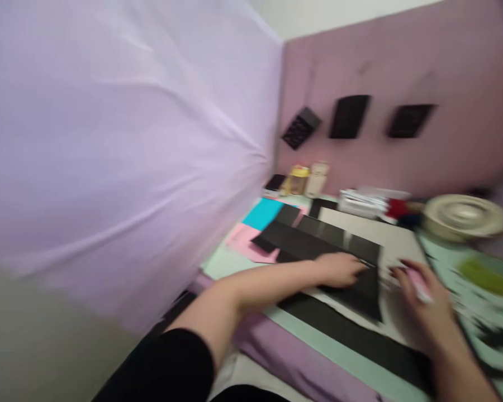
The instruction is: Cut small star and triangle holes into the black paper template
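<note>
My left hand [340, 269] rests on black sheets [310, 243] that lie overlapping on the table. Its fingers look curled and pressed together; a thin light line shows by the fingertips, too blurred to name. To the right, my right hand [430, 304] is closed around a small pink and white object [419, 285], its kind smeared by motion. That hand hovers over or touches a pale board [396, 245], and I cannot tell which. A long black strip [352, 335] lies along the front, below the sheets.
Pink paper [245, 243] and blue paper [262, 213] lie at the left. Behind stand a yellow-topped jar [298, 180], a white bottle [317, 178] and a white stack [360, 204]. A cream round object [465, 216] and a green piece [488, 277] are at right. Purple cloth [129, 139] hangs left.
</note>
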A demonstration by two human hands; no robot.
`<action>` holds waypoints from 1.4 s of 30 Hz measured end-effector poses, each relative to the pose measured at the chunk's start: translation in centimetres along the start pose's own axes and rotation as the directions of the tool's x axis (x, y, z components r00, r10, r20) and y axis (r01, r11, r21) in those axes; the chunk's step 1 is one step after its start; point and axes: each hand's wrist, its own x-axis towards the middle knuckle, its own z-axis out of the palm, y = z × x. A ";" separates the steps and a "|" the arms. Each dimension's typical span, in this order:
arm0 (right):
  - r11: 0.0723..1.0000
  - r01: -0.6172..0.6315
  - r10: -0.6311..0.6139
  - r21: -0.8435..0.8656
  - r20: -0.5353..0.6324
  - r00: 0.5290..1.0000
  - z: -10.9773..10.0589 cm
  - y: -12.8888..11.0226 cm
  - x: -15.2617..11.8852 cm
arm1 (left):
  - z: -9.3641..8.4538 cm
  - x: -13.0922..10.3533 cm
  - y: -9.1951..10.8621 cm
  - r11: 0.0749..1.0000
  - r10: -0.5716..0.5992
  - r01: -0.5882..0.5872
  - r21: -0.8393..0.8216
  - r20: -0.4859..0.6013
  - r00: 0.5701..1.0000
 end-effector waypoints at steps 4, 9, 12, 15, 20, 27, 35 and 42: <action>0.996 -0.060 0.059 0.070 0.008 0.998 -1.8 -0.3 0.0 | 2.1 0.6 -1.7 0.997 -0.070 0.063 -0.047 -0.174 0.982; 0.961 -0.221 0.227 0.167 -0.019 0.974 -0.4 0.2 1.6 | 3.5 1.4 -1.8 0.992 -0.125 0.119 -0.038 -0.262 0.957; 0.953 -0.240 0.253 0.184 -0.047 0.966 -0.4 0.7 1.7 | 3.9 1.6 -1.3 0.991 -0.135 0.136 -0.016 -0.268 0.954; 0.928 -0.244 0.262 0.280 -0.026 0.965 -0.2 1.4 1.8 | 4.2 1.7 -1.1 0.988 -0.150 0.154 -0.009 -0.277 0.949; 0.923 -0.215 0.244 0.320 -0.052 0.968 0.4 1.8 2.0 | 4.4 1.4 -1.0 0.987 -0.154 0.159 -0.010 -0.298 0.942; 0.950 -0.207 0.200 0.234 0.053 0.978 1.6 0.2 3.0 | 4.6 1.5 -0.9 0.994 -0.105 0.106 -0.012 -0.322 0.941; 0.953 -0.204 0.202 0.226 0.031 0.979 3.9 0.4 3.5 | 4.1 1.1 -1.1 0.998 0.024 -0.041 -0.050 -0.313 0.950; 0.936 -0.202 0.219 0.289 -0.029 0.975 3.7 1.5 3.5 | 3.9 0.8 0.6 0.965 0.199 -0.241 -0.108 -0.300 0.933</action>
